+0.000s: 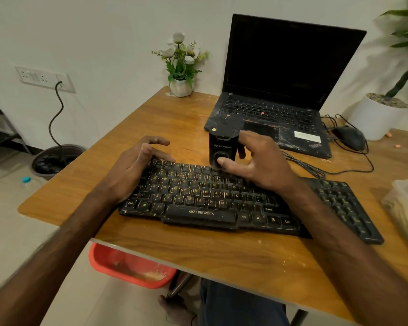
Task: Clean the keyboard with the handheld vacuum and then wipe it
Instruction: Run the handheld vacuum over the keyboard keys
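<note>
Head view. My right grip (pixel 257 161) grasps the handheld vacuum (pixel 222 147), upright at the far edge of the dusty keyboard (pixel 198 198) on the table (pixel 198 252). My left grip (pixel 132 170) is released over the left-end keys. Risk: the unbraced keyboard may slide under the vacuum.

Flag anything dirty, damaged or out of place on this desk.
The Zebronics keyboard is speckled with pale grime between its keys. The laptop has white smears and scuffs on its palm rest. Pale crumbs dot the table near its front edge.
</note>
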{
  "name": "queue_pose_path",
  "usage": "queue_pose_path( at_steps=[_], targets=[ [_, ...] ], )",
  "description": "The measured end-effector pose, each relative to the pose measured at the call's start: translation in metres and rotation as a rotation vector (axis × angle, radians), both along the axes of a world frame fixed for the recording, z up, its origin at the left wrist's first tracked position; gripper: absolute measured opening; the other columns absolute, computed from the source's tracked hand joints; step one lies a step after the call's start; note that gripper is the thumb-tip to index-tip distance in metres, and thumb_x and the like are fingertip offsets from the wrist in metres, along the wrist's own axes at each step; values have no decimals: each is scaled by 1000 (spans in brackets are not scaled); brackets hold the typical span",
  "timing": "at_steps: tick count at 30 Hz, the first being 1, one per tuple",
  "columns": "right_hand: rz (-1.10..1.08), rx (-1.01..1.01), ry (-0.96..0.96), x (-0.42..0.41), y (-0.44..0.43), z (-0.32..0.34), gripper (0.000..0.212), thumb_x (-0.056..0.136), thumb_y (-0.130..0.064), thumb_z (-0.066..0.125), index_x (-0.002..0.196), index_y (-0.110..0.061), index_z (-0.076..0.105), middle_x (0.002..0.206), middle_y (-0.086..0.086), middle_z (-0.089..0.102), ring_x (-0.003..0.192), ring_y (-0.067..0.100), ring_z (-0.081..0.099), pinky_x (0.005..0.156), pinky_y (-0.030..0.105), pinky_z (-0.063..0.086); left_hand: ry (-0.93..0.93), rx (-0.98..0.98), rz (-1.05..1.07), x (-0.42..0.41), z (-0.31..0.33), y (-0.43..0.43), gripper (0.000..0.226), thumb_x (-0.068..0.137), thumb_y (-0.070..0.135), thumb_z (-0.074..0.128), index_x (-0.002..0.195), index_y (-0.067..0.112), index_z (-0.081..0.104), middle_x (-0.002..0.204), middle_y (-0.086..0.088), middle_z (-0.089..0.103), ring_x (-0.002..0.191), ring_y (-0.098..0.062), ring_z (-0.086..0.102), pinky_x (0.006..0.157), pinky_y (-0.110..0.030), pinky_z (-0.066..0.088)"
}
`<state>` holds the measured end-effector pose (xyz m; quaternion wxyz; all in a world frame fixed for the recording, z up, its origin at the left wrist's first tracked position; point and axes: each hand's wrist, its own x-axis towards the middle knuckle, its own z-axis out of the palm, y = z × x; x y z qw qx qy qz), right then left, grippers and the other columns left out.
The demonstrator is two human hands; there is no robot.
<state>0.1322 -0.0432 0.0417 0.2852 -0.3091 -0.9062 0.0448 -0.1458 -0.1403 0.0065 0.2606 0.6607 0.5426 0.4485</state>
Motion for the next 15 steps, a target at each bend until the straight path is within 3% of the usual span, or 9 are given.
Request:
queue_pose_path(
  at_steps=[3,6,9,12,15],
  targets=[
    [42,-33,-58,-2,-5,4,43,85,-45,70,114,-13,64,90,-13,56,73,2,47,60,17,33,7,-1,-6,1,-1,1,65,85,87,12,112,57,62,131,1,63,118,-15,61,100,-43,47],
    [-7,-81,-74,10,4,13,44,83,-46,69,114,-15,65,89,-14,58,71,-2,50,58,19,35,-16,-4,-9,1,-2,0,78,83,89,14,122,39,60,121,5,70,111,-11,65,95,-39,49],
    [-9,-98,-51,9,3,13,46,82,-46,69,115,-14,65,89,-12,60,73,6,53,60,23,40,13,14,0,3,-3,3,92,82,90,14,132,24,54,110,9,74,108,-7,66,95,-34,46],
    [41,-42,-66,-11,-2,8,40,84,-44,70,109,-12,65,90,-11,58,76,8,52,60,20,40,39,37,1,2,-2,5,96,82,90,12,132,19,55,110,11,74,110,-7,65,96,-31,45],
    [13,-72,-114,-7,2,15,47,84,-45,68,117,-13,64,97,-9,61,82,7,54,65,22,40,35,43,0,1,-3,3,95,83,89,13,132,20,55,112,11,73,110,-7,65,96,-32,46]
  ],
)
